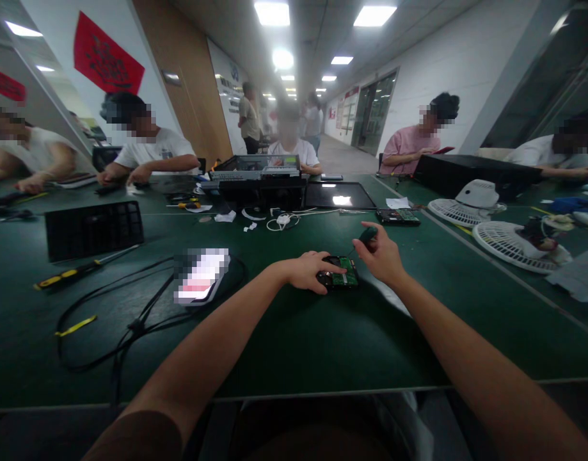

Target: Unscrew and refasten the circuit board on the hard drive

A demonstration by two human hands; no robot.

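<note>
A hard drive lies on the green table in front of me, its green circuit board facing up. My left hand grips it from the left, with fingers across the top and the thumb at the near edge. Above the drive's right side, my right hand is closed around the dark green handle of a small screwdriver. The thin shaft slants down toward the board's far right corner; whether its tip sits in a screw is too small to tell.
A phone, black cables and a yellow-black screwdriver lie left. Another drive is beyond my right hand. Fan parts stand right, an opened computer case at the back. Several people work around the table.
</note>
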